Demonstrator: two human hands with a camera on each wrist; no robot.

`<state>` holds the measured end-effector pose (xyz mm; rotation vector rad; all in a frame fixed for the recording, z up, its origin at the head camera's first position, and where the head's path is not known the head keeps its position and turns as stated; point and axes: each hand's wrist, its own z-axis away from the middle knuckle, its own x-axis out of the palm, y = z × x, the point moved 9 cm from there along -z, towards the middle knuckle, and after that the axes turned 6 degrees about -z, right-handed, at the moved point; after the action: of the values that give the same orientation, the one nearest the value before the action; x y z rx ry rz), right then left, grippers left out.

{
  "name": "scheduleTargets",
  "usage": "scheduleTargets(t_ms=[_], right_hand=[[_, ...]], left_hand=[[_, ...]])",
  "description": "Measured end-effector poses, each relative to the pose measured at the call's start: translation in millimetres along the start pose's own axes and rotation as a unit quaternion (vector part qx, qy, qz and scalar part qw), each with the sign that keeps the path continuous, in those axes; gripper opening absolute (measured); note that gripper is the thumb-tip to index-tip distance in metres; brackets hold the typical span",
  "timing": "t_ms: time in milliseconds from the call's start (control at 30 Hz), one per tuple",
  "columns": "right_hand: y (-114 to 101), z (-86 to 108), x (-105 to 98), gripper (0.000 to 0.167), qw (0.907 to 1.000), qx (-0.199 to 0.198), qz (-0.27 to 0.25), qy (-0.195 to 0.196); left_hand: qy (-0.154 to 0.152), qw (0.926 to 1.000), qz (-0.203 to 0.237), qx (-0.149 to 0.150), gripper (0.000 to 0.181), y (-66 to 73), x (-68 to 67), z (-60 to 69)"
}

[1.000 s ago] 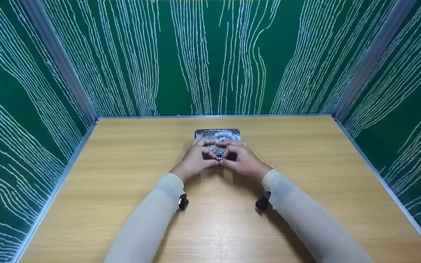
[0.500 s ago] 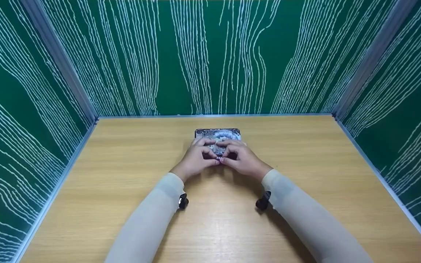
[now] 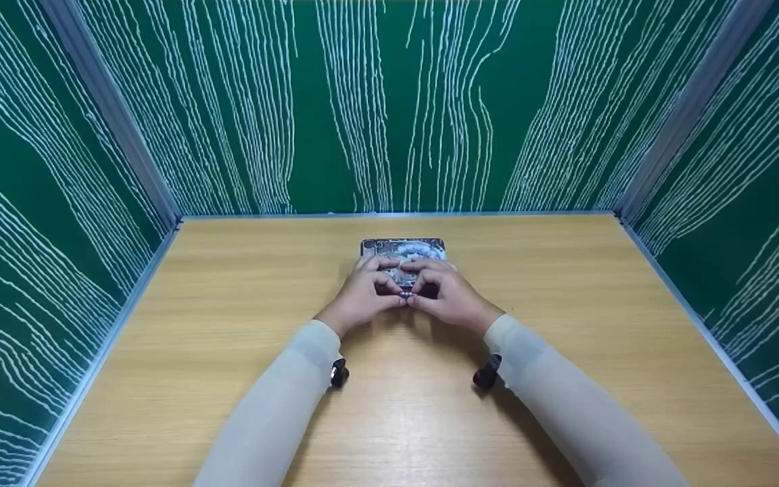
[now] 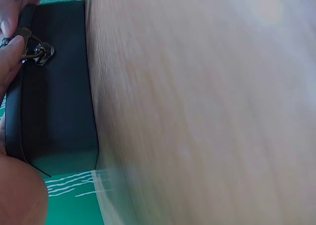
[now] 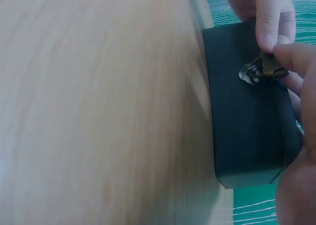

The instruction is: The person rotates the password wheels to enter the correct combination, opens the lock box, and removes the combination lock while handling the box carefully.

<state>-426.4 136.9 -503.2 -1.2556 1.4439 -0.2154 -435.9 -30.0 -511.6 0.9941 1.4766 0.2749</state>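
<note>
A small dark box [image 3: 406,245] with a patterned lid stands on the table, seen between and beyond both hands in the head view. Its plain dark front [image 4: 57,96] carries a bronze-coloured metal clasp [image 5: 270,67] with a ring on a silvery fitting [image 5: 247,74]. My left hand [image 3: 362,291] pinches the clasp from the left with thumb and index finger. From the right, my right hand [image 3: 449,292] pinches it the same way, thumb tips close together. Other fingers of both hands rest on the lid. Part of the clasp is hidden by fingertips.
The wooden table [image 3: 403,419] carries the box near its back half. Green walls [image 3: 322,135] with white lines stand at the back and both sides. A small dark camera is on each wrist.
Both hands stay at the box's front. Their fingertips shift slightly at the clasp, and a bit more of it shows between them than half a second ago.
</note>
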Motion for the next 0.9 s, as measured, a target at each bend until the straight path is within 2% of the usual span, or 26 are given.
scheduleTargets(t_ms=[133,367,667,900], right_hand=[[0.2,0.2,-0.2,0.012,1.0,0.008,-0.004,0.001],[0.7,0.2,0.3,0.01,1.0,0.002,-0.002,0.0],[1.1,1.3,-0.1,0.009,0.9999,0.006,-0.01,0.0],[0.3,0.4,-0.3,0.013,1.0,-0.006,0.006,0.001]], left_hand=[[-0.001,1.0,0.0,-0.003,0.011,-0.7,0.3,0.4],[0.011,0.9998,-0.007,0.018,0.012,3.4,-2.3,0.4],[0.01,0.9999,-0.003,0.009,0.012,3.0,-1.9,0.6],[0.003,0.9999,-0.011,-0.002,0.011,0.1,-0.1,-1.3]])
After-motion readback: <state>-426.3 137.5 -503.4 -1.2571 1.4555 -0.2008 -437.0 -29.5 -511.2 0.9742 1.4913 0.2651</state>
